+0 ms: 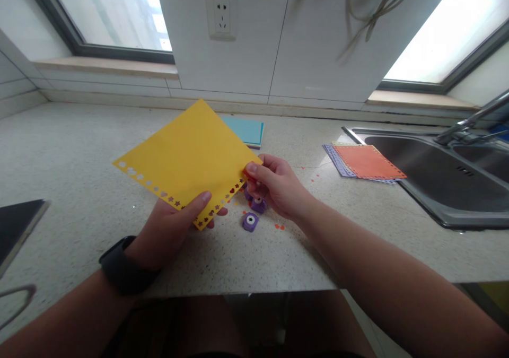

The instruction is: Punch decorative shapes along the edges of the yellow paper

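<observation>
Two hands (pixel 175 215) hold yellow paper (pixel 191 156), its edges punched with shapes.

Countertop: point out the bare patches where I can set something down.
Bare countertop lies left of the yellow sheet, and along the wall between the blue sheets and the orange sheet. It is crowded beside the right hand, where purple punches and scattered paper bits lie.
</observation>
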Motion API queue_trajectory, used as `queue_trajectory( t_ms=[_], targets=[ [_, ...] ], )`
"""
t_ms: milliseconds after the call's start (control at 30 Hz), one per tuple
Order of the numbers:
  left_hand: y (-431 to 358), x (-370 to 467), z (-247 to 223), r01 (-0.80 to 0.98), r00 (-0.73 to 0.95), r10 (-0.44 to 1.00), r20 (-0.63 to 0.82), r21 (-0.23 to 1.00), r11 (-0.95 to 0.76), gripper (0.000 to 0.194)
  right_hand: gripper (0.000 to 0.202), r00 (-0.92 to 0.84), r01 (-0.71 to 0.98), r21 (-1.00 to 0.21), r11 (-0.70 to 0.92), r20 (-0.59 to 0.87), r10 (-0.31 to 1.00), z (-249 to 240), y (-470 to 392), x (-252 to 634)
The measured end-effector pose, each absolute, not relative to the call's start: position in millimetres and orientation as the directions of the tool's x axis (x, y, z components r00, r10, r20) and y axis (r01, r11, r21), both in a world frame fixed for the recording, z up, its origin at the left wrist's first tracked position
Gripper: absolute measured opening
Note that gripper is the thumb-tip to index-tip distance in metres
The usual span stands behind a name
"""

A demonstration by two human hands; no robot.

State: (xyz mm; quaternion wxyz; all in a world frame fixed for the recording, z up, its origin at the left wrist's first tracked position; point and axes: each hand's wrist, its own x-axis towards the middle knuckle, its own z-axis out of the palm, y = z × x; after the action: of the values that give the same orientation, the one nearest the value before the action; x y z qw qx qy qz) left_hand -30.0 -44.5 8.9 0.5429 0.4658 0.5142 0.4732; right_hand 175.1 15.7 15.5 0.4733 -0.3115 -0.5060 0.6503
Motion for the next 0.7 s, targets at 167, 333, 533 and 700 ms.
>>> queue_trajectory(
  t_ms=[167, 333, 533, 700],
  targets=[
    [-44.2, -29.2, 7.8, -0.036, 0.022, 0.992, -0.126, 0.991, 0.127, 0.039, 0.035, -0.363, -0.306, -0.950, -0.055, 0.063, 0.930, 16.5, 15.2, 174.8],
    [-43.9, -30.4, 6.7, -0.028, 0.034, 0.992, -0.118, 0.993, 0.119, 0.040, 0.035, -0.370, -0.324, -0.943, -0.072, 0.056, 0.927, 17.9, 14.7, 175.1],
    [-43.0, -30.7, 6.5, -0.032, 0.036, 0.993, -0.112, 0.993, 0.113, 0.039, 0.036, -0.373, -0.333, -0.939, -0.088, 0.045, 0.927, 17.8, 14.3, 174.4],
    [-43.5, -30.5, 7.9, -0.041, 0.030, 0.992, -0.122, 0.992, 0.123, 0.037, 0.034, -0.368, -0.356, -0.931, -0.085, 0.056, 0.928, 17.8, 14.0, 173.9]
  ],
)
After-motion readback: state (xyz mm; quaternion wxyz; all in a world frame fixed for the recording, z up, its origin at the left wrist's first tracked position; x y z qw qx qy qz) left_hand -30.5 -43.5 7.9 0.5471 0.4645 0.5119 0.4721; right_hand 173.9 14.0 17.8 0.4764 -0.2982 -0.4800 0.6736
